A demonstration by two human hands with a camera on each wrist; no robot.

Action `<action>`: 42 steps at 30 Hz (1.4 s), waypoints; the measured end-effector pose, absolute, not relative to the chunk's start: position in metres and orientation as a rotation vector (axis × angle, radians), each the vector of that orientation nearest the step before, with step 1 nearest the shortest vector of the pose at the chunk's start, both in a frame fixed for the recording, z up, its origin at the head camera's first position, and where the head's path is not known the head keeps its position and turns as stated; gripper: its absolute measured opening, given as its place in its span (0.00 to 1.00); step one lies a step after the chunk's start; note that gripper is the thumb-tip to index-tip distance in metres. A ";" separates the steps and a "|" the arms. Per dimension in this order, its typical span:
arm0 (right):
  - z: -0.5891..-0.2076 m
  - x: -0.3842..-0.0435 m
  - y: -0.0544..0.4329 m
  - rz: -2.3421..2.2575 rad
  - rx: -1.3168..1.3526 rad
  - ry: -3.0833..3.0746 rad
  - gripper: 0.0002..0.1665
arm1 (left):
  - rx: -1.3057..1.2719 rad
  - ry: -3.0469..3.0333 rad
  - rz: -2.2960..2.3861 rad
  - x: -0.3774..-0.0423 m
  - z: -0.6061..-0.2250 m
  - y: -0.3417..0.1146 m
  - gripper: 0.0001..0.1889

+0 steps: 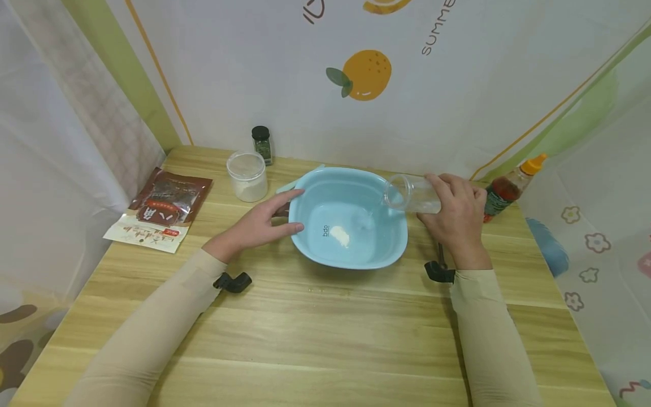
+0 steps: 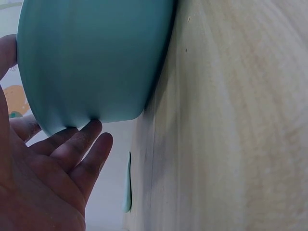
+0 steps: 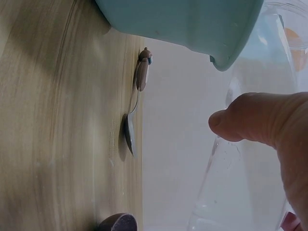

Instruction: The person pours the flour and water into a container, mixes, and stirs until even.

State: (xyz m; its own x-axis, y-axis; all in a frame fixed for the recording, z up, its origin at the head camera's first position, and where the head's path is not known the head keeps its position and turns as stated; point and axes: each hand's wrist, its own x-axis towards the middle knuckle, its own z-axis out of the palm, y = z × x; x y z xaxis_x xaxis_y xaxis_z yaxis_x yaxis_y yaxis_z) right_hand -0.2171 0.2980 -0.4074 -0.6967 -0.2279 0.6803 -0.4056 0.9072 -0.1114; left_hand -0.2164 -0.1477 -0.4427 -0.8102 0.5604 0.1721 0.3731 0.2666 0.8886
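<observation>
A light blue plastic basin (image 1: 351,257) stands on the table with a patch of white powder (image 1: 339,236) on its floor. My left hand (image 1: 259,223) rests against the basin's left side, thumb and fingers spread. Its fingertips (image 2: 94,126) touch the outer wall in the left wrist view. My right hand (image 1: 458,212) grips a clear cup (image 1: 419,193), tipped almost level with its mouth over the basin's right rim. A thin stream of water (image 1: 373,212) runs from it into the basin. In the right wrist view, the thumb presses along the cup's side.
Left of the basin are a lidded jar of white powder (image 1: 250,183), a dark-capped spice bottle (image 1: 262,148) and a brown-and-white packet (image 1: 159,210). A red sauce bottle (image 1: 506,192) stands at right. A spoon (image 3: 130,132) and a pale green stick-like piece (image 2: 128,185) lie on the table.
</observation>
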 end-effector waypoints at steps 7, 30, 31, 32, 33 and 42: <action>-0.407 -0.218 0.297 0.343 0.452 -2.352 0.37 | 0.884 2.355 1.572 -0.217 -0.443 -0.147 0.44; -0.407 -0.217 0.297 0.350 0.439 -2.437 0.39 | 0.866 2.355 1.575 -0.217 -0.445 -0.148 0.44; -0.407 -0.217 0.297 0.365 0.433 -2.450 0.39 | 0.869 2.355 1.574 -0.217 -0.444 -0.148 0.44; -0.407 -0.217 0.296 0.383 0.424 -2.464 0.40 | 0.868 2.358 1.572 -0.217 -0.444 -0.148 0.44; -0.407 -0.216 0.296 0.403 0.415 -2.476 0.40 | 0.870 2.358 1.571 -0.216 -0.444 -0.148 0.44; -0.403 -0.217 0.297 0.597 0.321 -2.534 0.45 | 0.887 2.365 1.563 -0.217 -0.445 -0.149 0.44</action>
